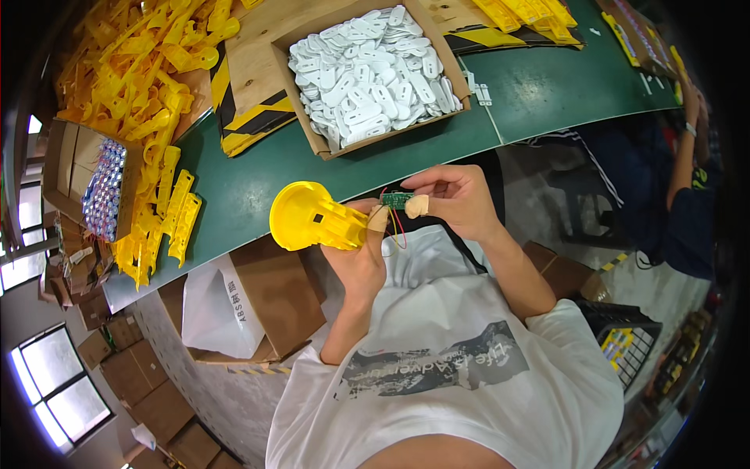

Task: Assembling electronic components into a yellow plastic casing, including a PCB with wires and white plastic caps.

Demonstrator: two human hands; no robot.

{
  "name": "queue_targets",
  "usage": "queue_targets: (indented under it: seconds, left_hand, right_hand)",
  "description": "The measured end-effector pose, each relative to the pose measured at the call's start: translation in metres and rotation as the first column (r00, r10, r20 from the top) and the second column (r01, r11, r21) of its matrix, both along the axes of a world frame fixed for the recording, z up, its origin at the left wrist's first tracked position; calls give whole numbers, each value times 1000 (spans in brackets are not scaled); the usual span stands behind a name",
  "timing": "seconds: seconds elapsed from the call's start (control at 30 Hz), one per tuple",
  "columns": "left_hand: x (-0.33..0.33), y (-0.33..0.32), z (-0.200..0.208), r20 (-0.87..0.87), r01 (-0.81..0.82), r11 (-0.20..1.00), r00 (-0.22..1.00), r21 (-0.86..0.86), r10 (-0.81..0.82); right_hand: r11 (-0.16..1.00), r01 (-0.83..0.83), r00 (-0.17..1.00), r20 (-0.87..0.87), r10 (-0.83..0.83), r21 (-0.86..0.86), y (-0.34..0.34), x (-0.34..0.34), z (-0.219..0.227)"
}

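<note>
My left hand (361, 254) grips a yellow plastic housing (312, 219) with a round flared head, held over the near edge of the green table (258, 180). My right hand (457, 199) pinches a small green circuit board (397, 199) right beside the housing's open end. Thin red wires (397, 228) hang from the board. A tan bandage wraps the right thumb tip, and another sits on a left finger.
A cardboard box of white plastic pieces (367, 74) sits on the table ahead. Piles of yellow plastic parts (148, 94) lie at the left, beside a box of blue-topped cells (105, 187). Another person (687, 195) sits at the right. Cardboard boxes (266, 297) stand under the table.
</note>
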State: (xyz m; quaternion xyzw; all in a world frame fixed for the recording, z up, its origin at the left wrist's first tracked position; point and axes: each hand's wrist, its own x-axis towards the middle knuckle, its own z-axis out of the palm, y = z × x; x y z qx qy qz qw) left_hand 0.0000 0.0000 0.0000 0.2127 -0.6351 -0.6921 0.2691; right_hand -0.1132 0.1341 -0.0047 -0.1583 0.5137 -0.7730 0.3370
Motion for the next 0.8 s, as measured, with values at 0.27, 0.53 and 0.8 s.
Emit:
queue_targets:
  seconds: [0.27,0.53,0.8]
  left_hand:
    - [4,7,9,90,-40,999,995,23,37]
    - [-5,-4,15,16,104,966,994,236,-111]
    - [3,-8,9,33,278,903,952,327,-305]
  right_hand:
    - [999,-4,992,-123,9,44,5,7,-1]
    - [995,83,996,33,-81,-61,3,-6,-5]
    - [1000,-5,993,-122,1,-30,-23,-12,15]
